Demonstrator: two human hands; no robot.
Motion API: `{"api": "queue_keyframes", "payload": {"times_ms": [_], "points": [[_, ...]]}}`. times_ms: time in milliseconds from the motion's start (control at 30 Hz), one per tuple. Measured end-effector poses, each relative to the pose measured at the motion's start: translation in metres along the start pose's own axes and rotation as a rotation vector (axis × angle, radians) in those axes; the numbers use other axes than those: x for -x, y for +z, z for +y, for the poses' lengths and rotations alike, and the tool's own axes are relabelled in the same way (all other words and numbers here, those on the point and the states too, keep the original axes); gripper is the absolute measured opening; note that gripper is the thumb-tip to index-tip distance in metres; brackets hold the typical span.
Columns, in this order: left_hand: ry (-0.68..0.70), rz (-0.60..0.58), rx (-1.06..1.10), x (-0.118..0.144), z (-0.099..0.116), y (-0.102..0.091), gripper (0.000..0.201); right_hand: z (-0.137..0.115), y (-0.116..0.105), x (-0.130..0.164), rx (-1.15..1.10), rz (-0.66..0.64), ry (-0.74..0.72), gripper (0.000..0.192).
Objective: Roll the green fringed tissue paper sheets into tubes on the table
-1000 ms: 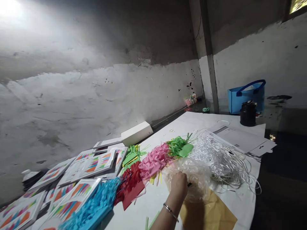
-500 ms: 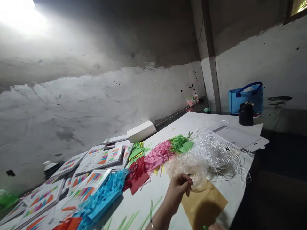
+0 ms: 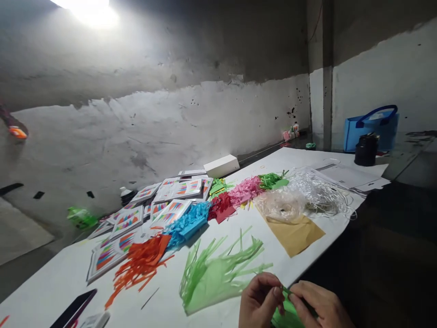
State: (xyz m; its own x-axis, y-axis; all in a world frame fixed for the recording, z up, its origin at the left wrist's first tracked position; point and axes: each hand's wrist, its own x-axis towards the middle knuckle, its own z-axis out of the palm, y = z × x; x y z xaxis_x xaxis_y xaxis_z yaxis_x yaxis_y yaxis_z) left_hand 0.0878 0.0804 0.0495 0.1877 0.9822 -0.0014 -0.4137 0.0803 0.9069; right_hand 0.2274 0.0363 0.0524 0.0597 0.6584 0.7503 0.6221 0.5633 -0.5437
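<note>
My left hand and my right hand are close together at the table's near edge. Between them is a piece of bright green tissue paper, its narrow top pinched by the fingers of both. Whether anything small is also in my left fingertips, I cannot tell. Just left of my hands, a light green fringed tissue sheet lies flat with its strips spread out. Beyond them, brown paper lies partly under a heap of clear plastic bags.
Orange, blue, red and pink tissue fringes run across the white table. Printed packs are piled at left. White string lies tangled at right. A phone is at front left, a blue bag far right.
My left hand has come back from beside the clear plastic bags to meet my right hand at the green tissue paper. The view has swung left, showing more of the table.
</note>
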Motion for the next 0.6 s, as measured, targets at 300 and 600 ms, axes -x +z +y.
{"api": "queue_keyframes", "payload": {"times_ms": [300, 600], "points": [[0.085, -0.047, -0.082, 0.061, -0.019, -0.028, 0.027, -0.041, -0.017, 0.046, 0.047, -0.354, 0.147, 0.026], [0.143, -0.003, -0.222, 0.093, -0.045, -0.052, 0.032, -0.052, -0.011, 0.064, 0.198, -0.418, 0.068, 0.026]]}}
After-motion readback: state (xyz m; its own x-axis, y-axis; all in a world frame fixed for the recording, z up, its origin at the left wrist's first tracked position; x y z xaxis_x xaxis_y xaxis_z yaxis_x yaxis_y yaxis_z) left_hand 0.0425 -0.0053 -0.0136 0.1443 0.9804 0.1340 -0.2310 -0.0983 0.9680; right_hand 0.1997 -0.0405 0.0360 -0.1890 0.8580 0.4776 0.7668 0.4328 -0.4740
